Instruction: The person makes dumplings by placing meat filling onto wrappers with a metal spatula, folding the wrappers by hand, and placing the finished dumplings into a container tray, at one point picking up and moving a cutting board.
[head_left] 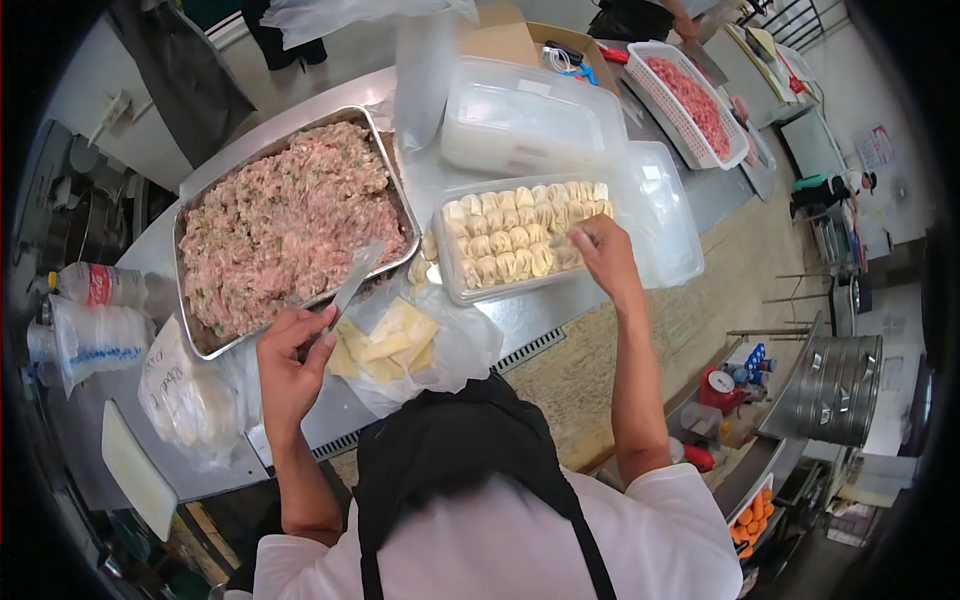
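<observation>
My left hand (293, 362) is closed around the handle of a flat metal spatula (356, 279), whose blade points up by the edge of a metal tray (190, 330) full of minced meat filling (290, 215). Square yellow dough wrappers (392, 342) lie on plastic just right of that hand. My right hand (608, 262) reaches over a clear plastic container (522, 291) holding rows of folded dumplings (508, 222). Its fingers are pinched at a dumpling (566, 254) at the right end of the front row; fingers and blur partly hide it.
Behind stand a lidded plastic box (535, 115) and a white basket of meat (690, 105). A clear lid (662, 215) lies to the right. Bagged wrappers (185, 395), a bottle (100, 285) and a white board (137, 470) are at left. Another person's hand (683, 22) shows far back.
</observation>
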